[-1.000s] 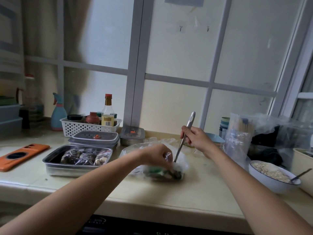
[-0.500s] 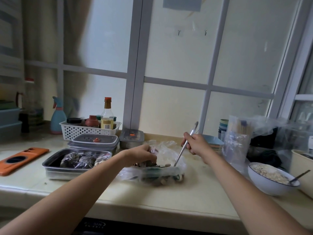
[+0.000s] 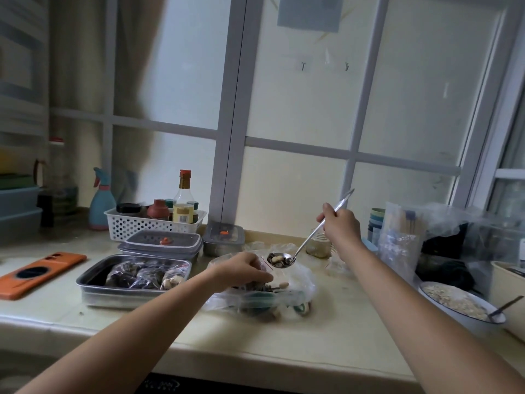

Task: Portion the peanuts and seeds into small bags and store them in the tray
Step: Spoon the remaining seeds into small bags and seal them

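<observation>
Right hand (image 3: 339,226): grips loaded spoon (image 3: 279,259). Left hand (image 3: 244,270): pinches small bag (image 3: 263,265) open. Risk: a tilted spoon would likely spill seeds onto the bench (image 3: 326,336).

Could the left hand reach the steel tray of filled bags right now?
Probably yes. The steel tray sits uncovered just beside the left hand, with nothing between them, though that hand is busy holding a small bag.

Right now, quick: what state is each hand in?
Left hand: closed, pinching the small bag at its mouth.
Right hand: closed, gripping the spoon, which carries peanuts and seeds.
</observation>
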`<state>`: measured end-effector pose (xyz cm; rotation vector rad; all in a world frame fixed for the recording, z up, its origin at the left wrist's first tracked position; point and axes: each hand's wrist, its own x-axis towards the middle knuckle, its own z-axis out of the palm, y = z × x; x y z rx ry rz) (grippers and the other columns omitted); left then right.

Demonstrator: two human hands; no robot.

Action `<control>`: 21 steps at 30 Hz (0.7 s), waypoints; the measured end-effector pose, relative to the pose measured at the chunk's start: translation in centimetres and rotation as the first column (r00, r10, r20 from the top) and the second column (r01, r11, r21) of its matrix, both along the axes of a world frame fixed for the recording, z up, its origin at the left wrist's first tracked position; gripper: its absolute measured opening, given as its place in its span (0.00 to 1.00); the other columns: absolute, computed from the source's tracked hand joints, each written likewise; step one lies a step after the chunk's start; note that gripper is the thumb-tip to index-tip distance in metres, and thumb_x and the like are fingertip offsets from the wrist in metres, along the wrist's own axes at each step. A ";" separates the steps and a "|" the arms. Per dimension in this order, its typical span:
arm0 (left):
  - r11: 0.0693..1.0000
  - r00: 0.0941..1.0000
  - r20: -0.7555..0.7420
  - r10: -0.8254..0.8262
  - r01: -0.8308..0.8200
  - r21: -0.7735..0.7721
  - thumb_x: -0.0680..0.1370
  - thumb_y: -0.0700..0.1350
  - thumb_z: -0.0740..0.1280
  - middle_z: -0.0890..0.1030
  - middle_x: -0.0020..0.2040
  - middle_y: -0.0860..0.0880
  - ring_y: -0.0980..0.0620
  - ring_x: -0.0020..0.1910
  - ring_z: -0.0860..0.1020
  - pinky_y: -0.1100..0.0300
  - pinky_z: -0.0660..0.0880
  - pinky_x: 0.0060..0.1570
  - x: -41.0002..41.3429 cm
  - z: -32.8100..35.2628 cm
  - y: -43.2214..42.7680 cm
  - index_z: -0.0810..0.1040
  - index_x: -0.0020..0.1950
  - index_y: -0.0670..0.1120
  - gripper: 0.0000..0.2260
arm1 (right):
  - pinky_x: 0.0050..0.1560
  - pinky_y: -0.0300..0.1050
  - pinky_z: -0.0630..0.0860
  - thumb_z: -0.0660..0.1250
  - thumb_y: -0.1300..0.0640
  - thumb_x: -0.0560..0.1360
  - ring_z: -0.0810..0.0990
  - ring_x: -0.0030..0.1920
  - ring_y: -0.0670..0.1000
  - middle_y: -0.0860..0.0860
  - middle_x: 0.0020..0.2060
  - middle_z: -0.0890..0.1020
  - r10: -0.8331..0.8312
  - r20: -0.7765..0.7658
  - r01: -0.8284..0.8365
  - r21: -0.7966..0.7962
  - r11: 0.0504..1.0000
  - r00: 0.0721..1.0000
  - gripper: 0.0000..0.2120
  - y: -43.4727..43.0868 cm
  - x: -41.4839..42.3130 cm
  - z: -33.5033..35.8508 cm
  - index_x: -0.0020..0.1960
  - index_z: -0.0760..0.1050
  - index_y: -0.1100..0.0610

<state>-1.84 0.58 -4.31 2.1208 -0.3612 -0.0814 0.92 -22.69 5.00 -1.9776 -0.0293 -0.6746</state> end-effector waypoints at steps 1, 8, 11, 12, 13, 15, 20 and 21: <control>1.000 1.000 -0.010 -0.020 0.020 -0.016 0.77 0.46 0.75 0.78 0.40 0.45 0.50 0.36 0.74 0.63 0.71 0.32 -0.2 0.1 -0.2 0.75 0.51 0.40 0.12 | 0.35 0.42 0.69 0.58 0.50 0.83 0.78 0.39 0.53 0.53 0.36 0.81 -0.004 0.000 0.004 -0.003 1.000 1.000 0.21 0.2 0.0 0.0 0.42 0.83 0.59; 0.999 1.000 -0.008 0.012 -0.012 -0.038 0.77 0.57 0.74 0.72 0.33 0.48 0.51 0.29 0.68 0.58 0.64 0.30 0.1 -0.6 -1.3 0.70 0.35 0.48 0.19 | 0.39 0.44 0.68 0.58 0.50 0.85 0.77 0.35 0.48 0.51 0.37 0.81 -0.018 0.129 0.038 -0.148 0.988 0.991 0.21 3.0 -0.9 0.6 0.45 0.82 0.62; 0.996 0.998 0.019 0.066 -0.065 -0.066 0.79 0.54 0.73 0.70 0.34 0.49 0.54 0.29 0.67 0.62 0.64 0.28 -0.2 -0.6 -1.8 0.69 0.38 0.48 0.17 | 0.38 0.43 0.71 0.58 0.50 0.86 0.80 0.37 0.50 0.53 0.42 0.84 0.070 0.244 0.001 -0.279 0.960 0.967 0.20 4.6 -1.8 0.8 0.48 0.83 0.62; 0.994 0.995 0.047 0.084 -0.081 -0.074 0.79 0.53 0.72 0.69 0.34 0.50 0.55 0.29 0.66 0.65 0.63 0.26 -0.2 -0.7 -1.9 0.68 0.38 0.48 0.17 | 0.38 0.42 0.72 0.59 0.50 0.86 0.81 0.38 0.50 0.53 0.42 0.85 0.110 0.278 -0.017 -0.316 0.949 0.954 0.20 5.2 -2.2 0.8 0.49 0.83 0.62; 0.992 0.993 0.069 0.098 -0.092 -0.086 0.80 0.52 0.72 0.68 0.33 0.51 0.56 0.29 0.64 0.66 0.61 0.25 -0.3 -0.7 -2.0 0.67 0.38 0.48 0.18 | 0.38 0.43 0.74 0.59 0.50 0.86 0.82 0.39 0.52 0.53 0.43 0.85 0.152 0.309 -0.036 -0.352 0.935 0.939 0.20 5.6 -2.6 0.9 0.49 0.83 0.62; 0.988 0.991 0.080 0.103 -0.093 -0.124 0.80 0.53 0.72 0.65 0.31 0.52 0.56 0.29 0.63 0.65 0.59 0.26 -0.1 -0.9 -2.0 0.65 0.37 0.50 0.19 | 0.43 0.48 0.78 0.61 0.50 0.85 0.83 0.40 0.54 0.54 0.41 0.86 0.246 0.372 -0.065 -0.436 0.898 0.895 0.19 6.4 -3.3 1.0 0.49 0.83 0.62; 0.968 0.991 0.070 0.117 -0.098 -0.233 0.80 0.48 0.71 0.72 0.33 0.54 0.60 0.31 0.69 0.72 0.66 0.27 -0.2 -0.8 -2.3 0.70 0.39 0.50 0.14 | 0.42 0.56 0.78 0.61 0.48 0.84 0.81 0.38 0.59 0.56 0.36 0.83 0.456 0.392 -0.134 -0.623 0.771 0.799 0.18 7.0 -3.7 1.1 0.47 0.79 0.61; 0.962 0.991 0.066 0.120 -0.099 -0.256 0.81 0.47 0.71 0.73 0.34 0.53 0.59 0.33 0.71 0.73 0.67 0.28 -0.1 -0.8 -2.3 0.71 0.40 0.50 0.12 | 0.42 0.56 0.78 0.60 0.46 0.83 0.81 0.38 0.59 0.56 0.35 0.83 0.469 0.406 -0.126 -0.635 0.762 0.785 0.19 7.1 -3.7 1.2 0.47 0.78 0.61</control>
